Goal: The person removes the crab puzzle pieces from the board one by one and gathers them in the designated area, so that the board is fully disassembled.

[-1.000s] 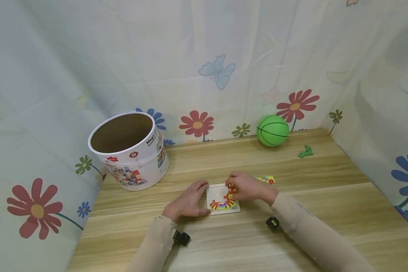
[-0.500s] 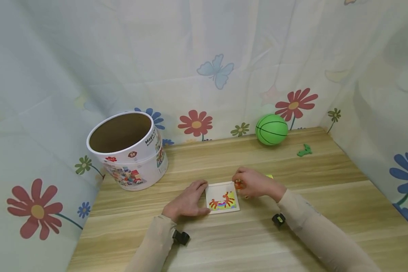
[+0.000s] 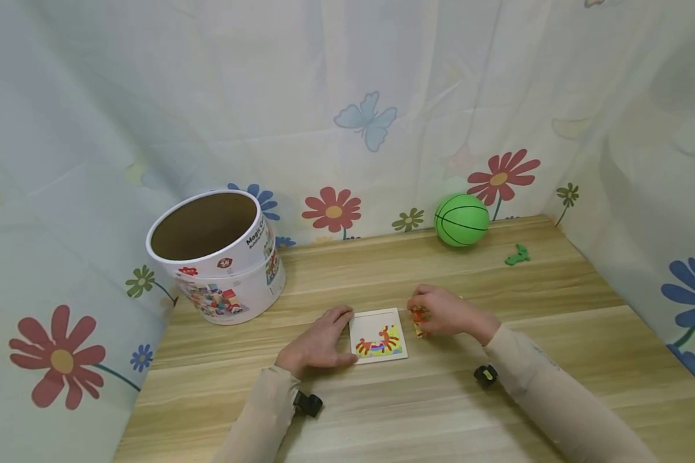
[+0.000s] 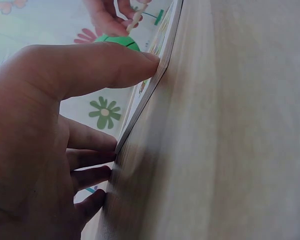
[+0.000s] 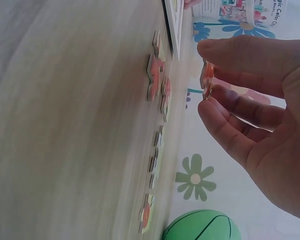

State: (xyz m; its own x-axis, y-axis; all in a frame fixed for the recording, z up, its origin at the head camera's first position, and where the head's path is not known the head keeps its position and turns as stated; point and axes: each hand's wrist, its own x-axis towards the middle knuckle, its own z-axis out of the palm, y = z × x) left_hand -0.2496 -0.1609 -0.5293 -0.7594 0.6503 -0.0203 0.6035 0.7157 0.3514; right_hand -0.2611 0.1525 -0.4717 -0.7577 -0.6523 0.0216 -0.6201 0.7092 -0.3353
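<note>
A square wooden puzzle tray (image 3: 369, 326) lies flat on the table, with a few red, yellow and rainbow puzzle pieces (image 3: 387, 341) fitted along its near side. My left hand (image 3: 315, 341) holds its left side, thumb at the near corner and forefinger at the far one. To the right of the tray, my right hand (image 3: 448, 314) pinches a small orange-red puzzle piece (image 5: 207, 77) between thumb and fingertips, above the tabletop. Several loose pieces (image 5: 155, 75) lie on the table beneath and beside that hand; the head view mostly hides them.
A large white printed bucket (image 3: 231, 283) stands at the back left. Toward the back right are a green ball (image 3: 461, 220) and a small green piece (image 3: 518, 255). A flowered curtain (image 3: 255, 154) borders the wooden table (image 3: 370, 411).
My right hand has moved right, off the tray, carrying the orange-red puzzle piece away from it. The left hand has stayed at the tray's left side.
</note>
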